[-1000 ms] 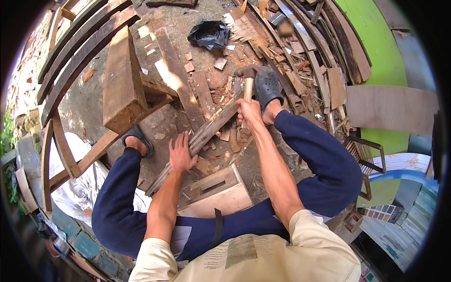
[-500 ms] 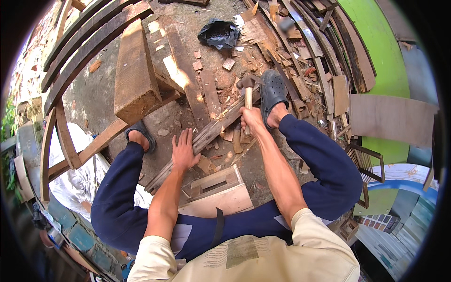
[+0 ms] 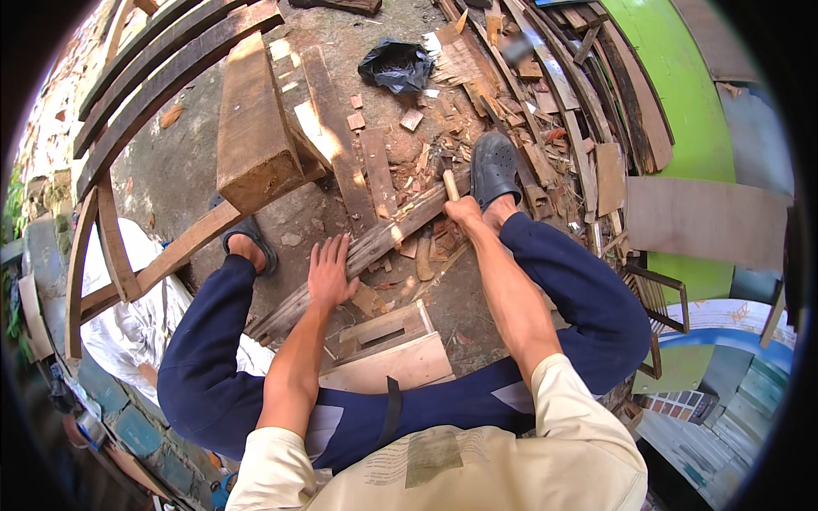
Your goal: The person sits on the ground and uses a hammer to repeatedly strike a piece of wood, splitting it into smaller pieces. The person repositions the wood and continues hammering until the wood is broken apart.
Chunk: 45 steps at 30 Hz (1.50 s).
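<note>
A long weathered wooden beam point(image 3: 388, 240) lies diagonally on the ground between my feet. My left hand point(image 3: 329, 271) rests on it with the fingers stretched out. My right hand point(image 3: 463, 211) is wrapped round the pale handle of a hammer point(image 3: 450, 180), whose dark head is at the beam's far right part, beside my right clog point(image 3: 494, 166). Whether the head touches the beam I cannot tell. Just below the beam, near my right hand, lies a short rounded piece of wood point(image 3: 424, 258).
A wooden box with a slot point(image 3: 388, 345) sits close in front of me. At left a thick timber block point(image 3: 256, 162) lies on a wooden frame point(image 3: 192, 247). Wood scraps surround a black plastic bag point(image 3: 396, 65) farther off. Long planks point(image 3: 626, 94) are piled at right.
The hammer head has swung down and away from me toward the beam, and my right hand has tilted with it. My left hand stays on the beam.
</note>
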### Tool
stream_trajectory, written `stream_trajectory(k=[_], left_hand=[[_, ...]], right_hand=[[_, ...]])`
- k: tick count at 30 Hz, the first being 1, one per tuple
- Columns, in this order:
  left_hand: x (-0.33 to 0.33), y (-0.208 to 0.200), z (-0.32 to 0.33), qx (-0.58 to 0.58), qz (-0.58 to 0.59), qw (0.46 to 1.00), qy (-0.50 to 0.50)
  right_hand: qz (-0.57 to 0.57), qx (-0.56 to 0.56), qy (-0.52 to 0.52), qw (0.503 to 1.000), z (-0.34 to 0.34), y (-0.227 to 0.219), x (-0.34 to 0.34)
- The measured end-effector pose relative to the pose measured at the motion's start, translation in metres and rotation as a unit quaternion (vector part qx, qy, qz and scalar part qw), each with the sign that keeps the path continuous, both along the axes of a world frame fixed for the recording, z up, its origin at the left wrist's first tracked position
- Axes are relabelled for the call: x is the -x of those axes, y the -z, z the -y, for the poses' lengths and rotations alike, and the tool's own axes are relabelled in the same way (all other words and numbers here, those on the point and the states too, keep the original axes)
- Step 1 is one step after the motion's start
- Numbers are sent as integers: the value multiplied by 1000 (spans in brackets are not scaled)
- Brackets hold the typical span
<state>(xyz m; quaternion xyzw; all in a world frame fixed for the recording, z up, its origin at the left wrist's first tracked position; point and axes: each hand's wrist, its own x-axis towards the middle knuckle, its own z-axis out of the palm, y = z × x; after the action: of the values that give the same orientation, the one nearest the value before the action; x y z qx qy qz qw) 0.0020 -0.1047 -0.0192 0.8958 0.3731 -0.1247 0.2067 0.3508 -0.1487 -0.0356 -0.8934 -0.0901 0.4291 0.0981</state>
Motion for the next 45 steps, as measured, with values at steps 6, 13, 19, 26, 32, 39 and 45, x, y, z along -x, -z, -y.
stream_trajectory(k=[6,13,19,26,32,39,45], left_hand=[[7,0,-4,38,-17,999,-35],[10,16,1,80,48,994,-51],[7,9,-9,88,37,995,-40],[2,9,-11,79,15,996,-29],[-1,8,-11,75,23,997,-22],[2,9,-9,86,42,994,-43],[-4,0,-10,88,28,995,-41]], right_hand=[[136,-225,-55,963,-22,-67,-37],[171,-457,110,866,-60,-190,-55],[244,-232,55,940,20,-30,-7],[15,-230,161,960,3,-41,-40],[72,-375,210,900,-18,-140,-58],[45,-507,270,817,-21,-176,-32],[-48,-352,241,903,17,-43,-22]])
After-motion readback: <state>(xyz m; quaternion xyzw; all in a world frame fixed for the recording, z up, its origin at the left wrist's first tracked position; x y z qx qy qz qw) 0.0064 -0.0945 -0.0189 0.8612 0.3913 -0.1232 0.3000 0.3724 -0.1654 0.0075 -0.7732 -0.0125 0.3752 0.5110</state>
